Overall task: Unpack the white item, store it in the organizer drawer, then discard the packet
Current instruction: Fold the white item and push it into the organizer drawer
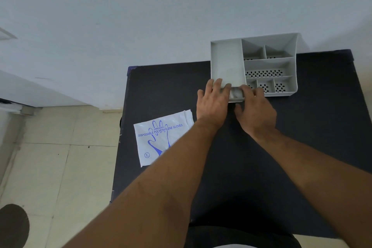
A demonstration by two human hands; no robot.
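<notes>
Bare skin is all that covers both hands, which meet at the near left corner of a pale grey plastic desk organizer (254,64). The left hand (213,102) lies palm down with its fingers loosely spread, the fingertips hooked over the organizer's near rim. The right hand (255,109) sits just beside it, fingers curled against the front of a small grey drawer (236,97) that stands slightly out from the organizer's base; whether it pinches the drawer or only presses on it I cannot tell. Something white and crumpled (236,93) shows in the drawer's open gap between the two hands, too hidden to make out further.

Beyond the fingers, the organizer has one long smooth compartment on its left and several smaller ones on its right, some with perforated floors. It stands at the far edge of a dark, matte tabletop (302,127), against a plain white wall (181,6).

Well to the left of the hands, near the table's left edge, a flat white plastic packet printed in blue with a glove outline and the words "Disposable Polyethylene Gloves" (161,139) lies partly under the left forearm. Cream floor tiles (60,167) show past the table on the left.
</notes>
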